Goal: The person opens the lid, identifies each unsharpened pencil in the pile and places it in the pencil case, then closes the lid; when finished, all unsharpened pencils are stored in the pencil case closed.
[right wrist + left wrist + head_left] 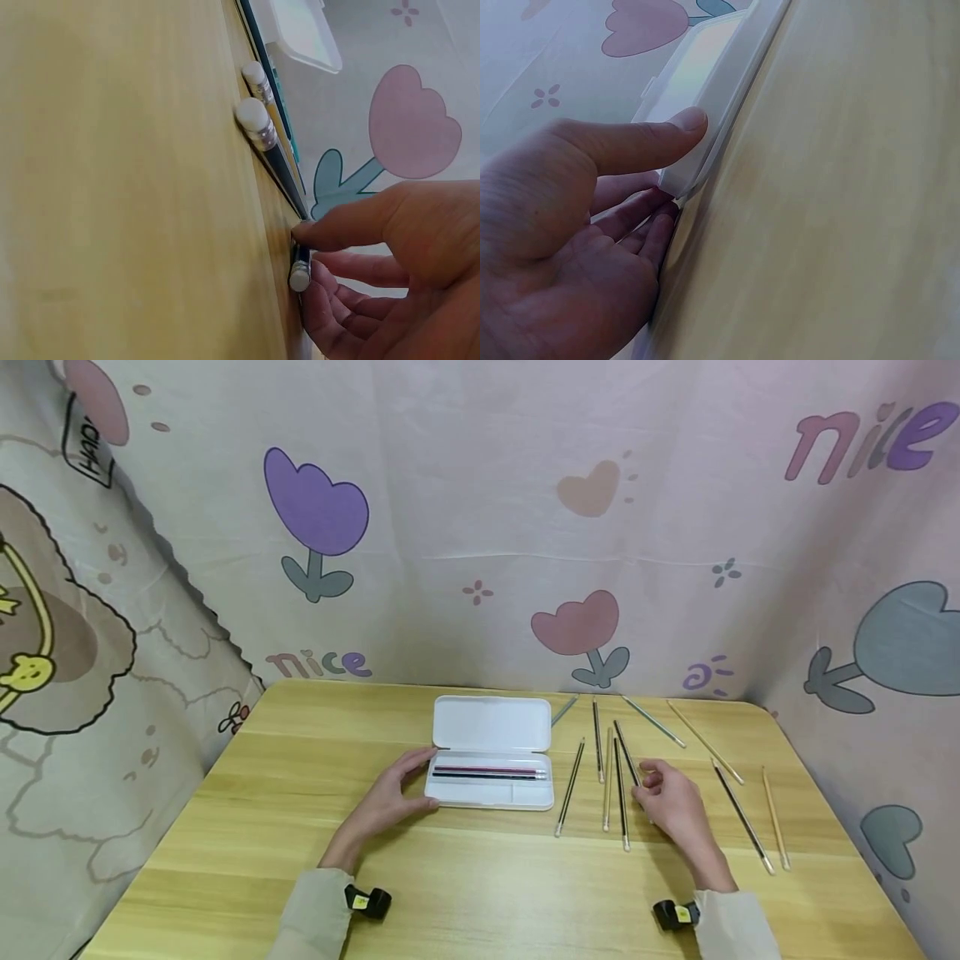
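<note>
An open white pencil case (457, 792) stands on the table, its lid raised at the back, with a dark red pencil and a black pencil (480, 776) lying inside. The left hand (386, 797) holds the case's left end, thumb at the front corner and fingers behind; the left wrist view shows the thumb (652, 142) on the case wall (724, 94). To the right, the right hand (675, 806) pinches a black pencil (627, 752) between thumb and fingers near its eraser end. In the right wrist view that white eraser (299, 280) shows beside the fingertips (307, 236).
Left of the right hand lie several black pencils (572, 787), a yellow one (608, 785) and a teal one (564, 710). Beyond and right of it are a teal pencil (654, 722), two yellow pencils (705, 742) and a black one (742, 817). A patterned curtain (450, 527) hangs behind the table.
</note>
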The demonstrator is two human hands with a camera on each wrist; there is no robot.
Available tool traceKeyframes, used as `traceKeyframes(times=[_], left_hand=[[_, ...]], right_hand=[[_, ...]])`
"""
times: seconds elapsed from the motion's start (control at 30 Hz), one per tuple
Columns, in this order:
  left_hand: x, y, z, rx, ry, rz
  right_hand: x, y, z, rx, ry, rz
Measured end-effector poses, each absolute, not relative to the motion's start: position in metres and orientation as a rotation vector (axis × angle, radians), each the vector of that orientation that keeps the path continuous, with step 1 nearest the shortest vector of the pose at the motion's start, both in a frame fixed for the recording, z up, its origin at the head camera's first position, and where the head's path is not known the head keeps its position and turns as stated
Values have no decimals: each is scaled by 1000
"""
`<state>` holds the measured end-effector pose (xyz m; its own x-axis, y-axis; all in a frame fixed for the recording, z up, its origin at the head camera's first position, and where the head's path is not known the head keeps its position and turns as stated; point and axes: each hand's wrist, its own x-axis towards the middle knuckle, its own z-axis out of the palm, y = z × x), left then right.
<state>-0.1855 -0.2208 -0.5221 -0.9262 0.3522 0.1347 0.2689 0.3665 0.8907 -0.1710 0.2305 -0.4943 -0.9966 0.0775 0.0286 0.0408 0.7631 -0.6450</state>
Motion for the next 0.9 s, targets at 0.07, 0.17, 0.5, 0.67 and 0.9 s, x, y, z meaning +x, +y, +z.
traceKeyframes(times=[0.07,0.17,0.5,0.67,0.9], left_hand=[[-187,-220,-522,577,2537,1618],[-187,-219,-521,578,2534,1623],[-185,-221,-521,581,2521,1631],[-185,-221,-521,568,2513,1641],[-185,-221,-521,578,2519,1628]], right_hand=[[-170,233,-494,-103,-2890,1026],[-170,234,-493,-92,-2875,1000],[-171,239,-491,-78,-2832,1098],[-171,238,-489,-49,-2800,1223],[-170,230,-484,25,-2756,1421]])
